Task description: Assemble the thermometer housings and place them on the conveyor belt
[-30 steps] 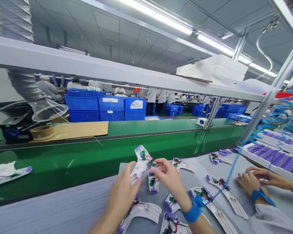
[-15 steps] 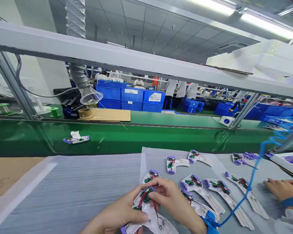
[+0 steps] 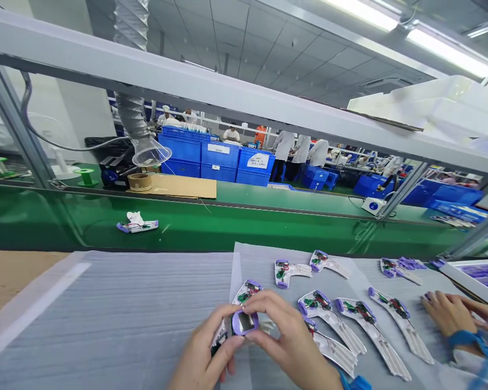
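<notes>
My left hand (image 3: 213, 346) and my right hand (image 3: 282, 336) are closed around one white-and-purple device half-shell (image 3: 245, 323), low in the middle of the view. Its purple-framed small dark screen is turned up towards me, with fingers and thumbs of both hands at the frame. Most of the white body is hidden by my hands. A blue band (image 3: 353, 382) circles my right wrist. Just behind my fingers lies another open half-shell (image 3: 248, 291) with a green board and red wires. Several more such half-shells (image 3: 333, 319) lie to the right of my hands.
Another person's hands (image 3: 451, 314) rest at the right edge, by a white tray (image 3: 467, 276) of purple parts. Beyond the grey mat (image 3: 146, 309) runs a green conveyor belt (image 3: 211, 227), carrying one half-shell (image 3: 138, 225). A shelf beam (image 3: 228, 97) crosses overhead.
The half-shell has been tilted up: its wired inside faced me before, and now its screen does. My right fingers have moved from the board to the screen frame.
</notes>
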`<state>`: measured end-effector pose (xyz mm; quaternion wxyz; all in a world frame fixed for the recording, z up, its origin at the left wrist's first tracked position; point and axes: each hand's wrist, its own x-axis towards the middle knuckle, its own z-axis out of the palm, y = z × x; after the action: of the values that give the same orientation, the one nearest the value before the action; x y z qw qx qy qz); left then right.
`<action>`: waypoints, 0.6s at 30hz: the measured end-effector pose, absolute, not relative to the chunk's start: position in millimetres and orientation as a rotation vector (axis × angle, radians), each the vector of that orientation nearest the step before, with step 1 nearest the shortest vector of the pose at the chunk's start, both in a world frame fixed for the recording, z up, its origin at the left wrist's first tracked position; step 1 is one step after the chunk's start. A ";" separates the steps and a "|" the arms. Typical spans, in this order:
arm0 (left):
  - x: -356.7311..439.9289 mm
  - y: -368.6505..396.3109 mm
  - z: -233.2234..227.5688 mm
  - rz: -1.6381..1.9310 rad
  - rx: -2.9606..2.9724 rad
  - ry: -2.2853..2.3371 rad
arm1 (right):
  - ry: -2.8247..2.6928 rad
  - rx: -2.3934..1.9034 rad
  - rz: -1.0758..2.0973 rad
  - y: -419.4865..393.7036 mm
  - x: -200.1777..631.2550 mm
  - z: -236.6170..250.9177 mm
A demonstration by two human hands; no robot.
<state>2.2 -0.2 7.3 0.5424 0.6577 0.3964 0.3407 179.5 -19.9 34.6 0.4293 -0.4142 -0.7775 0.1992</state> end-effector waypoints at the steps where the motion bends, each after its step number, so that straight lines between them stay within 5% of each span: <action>1: 0.9 -1.9 7.1 0.837 1.592 0.971 | -1.955 -1.031 0.460 -20.5 178.6 34.1; 18: -1.1 -6.8 11.1 0.819 1.656 0.964 | -1.945 -0.911 0.311 -25.0 181.3 30.3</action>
<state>-1.1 -6.8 11.1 0.5046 0.6862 0.3993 0.3393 181.3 -25.0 30.3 0.4667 -0.3711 -0.7927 0.1269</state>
